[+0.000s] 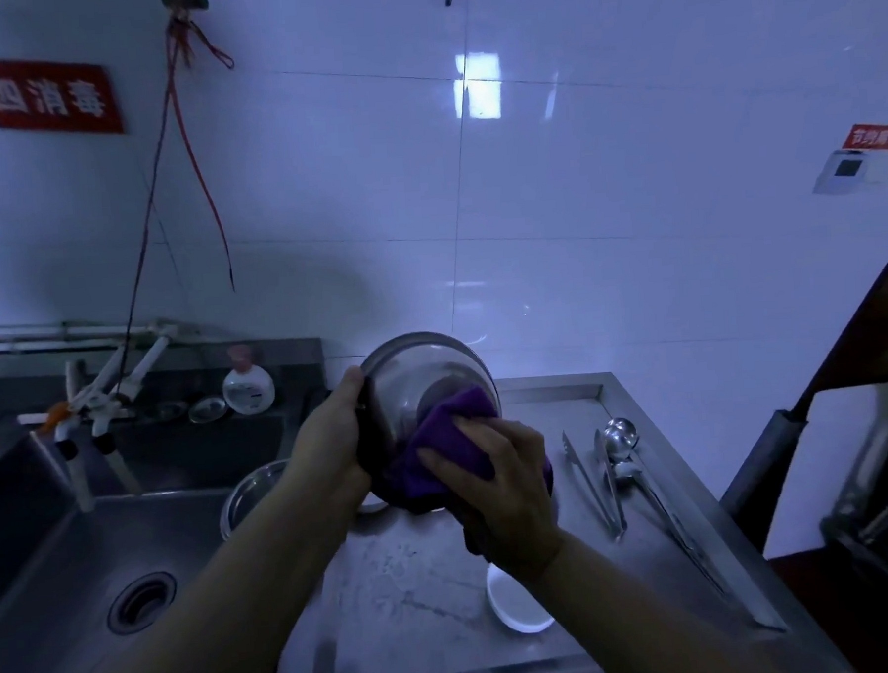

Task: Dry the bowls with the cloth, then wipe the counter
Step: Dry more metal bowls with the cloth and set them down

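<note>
The person holds a steel bowl (423, 378) up over the counter (418, 569), tipped on its side so its outer base faces them; the left hand (334, 440) grips the bowl's left rim, thumb on the near side and fingers curled round behind it; the right hand (501, 482) presses a purple cloth (447, 439) against the bowl's underside, fingers bent down over the bunched fabric, holding it there; part of the cloth hangs dark below the hand.

A second steel bowl (249, 495) sits at the sink's right edge, just beside the left forearm and partly hidden by it; whether it rests in the basin or on the lip I cannot tell. A small white bowl (512, 605) stands on the counter under the right wrist, near the front edge; the steel around it looks streaked and wet.

To the right, well apart from the hands, lie tongs (593, 483), a ladle (619, 437) and another long utensil (667, 520), side by side, handles pointing toward the front.

On the left is the sink (57, 562) with its round drain (142, 601); white taps (95, 401) lean over its back; behind them on the ledge stands a soap bottle (248, 382) with a pinkish cap, and a small round dish (208, 409) just beside it. A red sign (46, 94) hangs on the tiled wall; red cords (188, 118) dangle down next to it. The light is dim and bluish.
</note>
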`<action>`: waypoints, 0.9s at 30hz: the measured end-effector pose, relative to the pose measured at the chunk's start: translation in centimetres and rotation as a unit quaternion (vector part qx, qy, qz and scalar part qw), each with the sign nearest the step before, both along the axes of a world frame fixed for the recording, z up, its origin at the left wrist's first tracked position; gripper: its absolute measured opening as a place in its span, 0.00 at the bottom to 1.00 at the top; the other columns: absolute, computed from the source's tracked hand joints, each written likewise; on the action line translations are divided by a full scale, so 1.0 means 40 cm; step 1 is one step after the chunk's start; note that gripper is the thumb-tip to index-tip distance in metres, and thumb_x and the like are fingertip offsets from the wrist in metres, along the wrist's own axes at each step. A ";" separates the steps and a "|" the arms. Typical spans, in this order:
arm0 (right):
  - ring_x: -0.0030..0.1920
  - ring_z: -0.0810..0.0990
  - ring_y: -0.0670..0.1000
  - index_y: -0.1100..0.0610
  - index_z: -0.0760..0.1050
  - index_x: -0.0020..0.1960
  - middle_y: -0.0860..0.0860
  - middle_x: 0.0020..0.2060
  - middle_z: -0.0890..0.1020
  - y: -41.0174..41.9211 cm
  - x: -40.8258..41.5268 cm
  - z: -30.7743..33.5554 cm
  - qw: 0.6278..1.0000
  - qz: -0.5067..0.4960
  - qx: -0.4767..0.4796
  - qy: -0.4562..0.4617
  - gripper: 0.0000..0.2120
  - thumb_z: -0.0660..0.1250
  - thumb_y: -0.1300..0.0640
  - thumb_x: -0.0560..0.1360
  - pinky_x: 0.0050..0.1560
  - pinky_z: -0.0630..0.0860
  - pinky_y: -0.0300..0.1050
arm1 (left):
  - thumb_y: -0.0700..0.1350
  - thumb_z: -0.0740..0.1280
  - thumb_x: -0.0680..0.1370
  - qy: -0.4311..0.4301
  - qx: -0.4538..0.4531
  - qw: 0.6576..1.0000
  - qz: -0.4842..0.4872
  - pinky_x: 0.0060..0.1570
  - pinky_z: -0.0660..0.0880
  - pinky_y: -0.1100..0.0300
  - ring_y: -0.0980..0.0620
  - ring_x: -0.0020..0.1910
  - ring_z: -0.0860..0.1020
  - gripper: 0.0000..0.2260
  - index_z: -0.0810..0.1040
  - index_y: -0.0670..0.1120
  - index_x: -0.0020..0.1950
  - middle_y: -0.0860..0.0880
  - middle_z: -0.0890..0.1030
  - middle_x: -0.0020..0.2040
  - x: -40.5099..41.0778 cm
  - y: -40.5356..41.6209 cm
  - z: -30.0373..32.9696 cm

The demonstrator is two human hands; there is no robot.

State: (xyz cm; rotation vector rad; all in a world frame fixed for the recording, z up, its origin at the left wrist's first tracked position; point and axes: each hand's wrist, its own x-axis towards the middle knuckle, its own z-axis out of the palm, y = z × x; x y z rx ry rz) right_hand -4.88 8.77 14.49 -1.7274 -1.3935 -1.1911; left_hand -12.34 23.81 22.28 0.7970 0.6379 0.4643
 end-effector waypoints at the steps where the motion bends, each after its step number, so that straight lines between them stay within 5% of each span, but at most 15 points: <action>1: 0.60 0.69 0.56 0.47 0.73 0.62 0.53 0.61 0.70 -0.005 0.016 -0.001 1.000 0.006 0.011 0.025 0.18 0.68 0.47 0.73 0.55 0.71 0.53 | 0.56 0.66 0.76 0.004 0.006 1.000 0.005 0.35 0.79 0.55 0.44 0.47 0.82 0.19 0.79 0.43 0.57 0.42 0.83 0.52 0.006 -0.001 -0.004; 6: 0.57 0.70 0.55 0.55 0.77 0.62 0.55 0.59 0.73 -0.021 0.085 0.073 0.974 0.053 0.064 0.212 0.16 0.59 0.51 0.78 0.59 0.70 0.51 | 0.54 0.65 0.77 0.011 0.054 0.998 0.003 0.34 0.78 0.57 0.47 0.39 0.84 0.16 0.80 0.42 0.51 0.44 0.86 0.41 0.027 -0.024 -0.009; 10: 0.54 0.73 0.55 0.52 0.79 0.59 0.52 0.54 0.78 -0.003 0.115 0.172 0.964 0.021 -0.026 0.265 0.16 0.60 0.49 0.77 0.54 0.72 0.56 | 0.51 0.62 0.79 -0.001 0.064 0.998 -0.025 0.28 0.77 0.63 0.50 0.36 0.84 0.14 0.81 0.42 0.48 0.44 0.85 0.40 0.046 -0.076 -0.008; 15: 0.56 0.73 0.55 0.49 0.79 0.57 0.52 0.55 0.78 0.027 0.134 0.205 0.978 -0.012 -0.146 0.146 0.17 0.58 0.44 0.76 0.52 0.71 0.55 | 0.49 0.62 0.78 -0.035 -0.011 0.997 -0.071 0.39 0.80 0.54 0.43 0.45 0.82 0.17 0.77 0.37 0.59 0.37 0.82 0.50 0.074 -0.115 0.022; 17: 0.56 0.73 0.56 0.51 0.79 0.57 0.53 0.56 0.78 0.025 0.145 0.190 0.983 0.005 -0.138 0.124 0.16 0.59 0.45 0.77 0.51 0.72 0.56 | 0.50 0.58 0.81 -0.029 -0.040 0.995 -0.083 0.42 0.78 0.51 0.42 0.46 0.81 0.19 0.75 0.37 0.61 0.37 0.82 0.48 0.084 -0.109 0.026; 21: 0.57 0.73 0.58 0.50 0.79 0.58 0.55 0.58 0.77 0.009 0.168 0.132 0.993 0.052 -0.103 0.036 0.15 0.62 0.45 0.77 0.52 0.71 0.53 | 0.52 0.55 0.82 -0.017 -0.075 0.995 -0.069 0.30 0.79 0.57 0.46 0.33 0.83 0.20 0.77 0.37 0.53 0.40 0.83 0.36 0.108 -0.106 0.023; 27: 0.59 0.70 0.55 0.46 0.72 0.60 0.52 0.61 0.71 -0.030 0.220 0.037 0.996 0.065 -0.035 -0.050 0.16 0.67 0.44 0.75 0.54 0.69 0.52 | 0.52 0.52 0.82 0.010 -0.068 0.997 -0.018 0.37 0.73 0.50 0.41 0.45 0.79 0.21 0.75 0.37 0.57 0.37 0.81 0.48 0.141 -0.100 0.013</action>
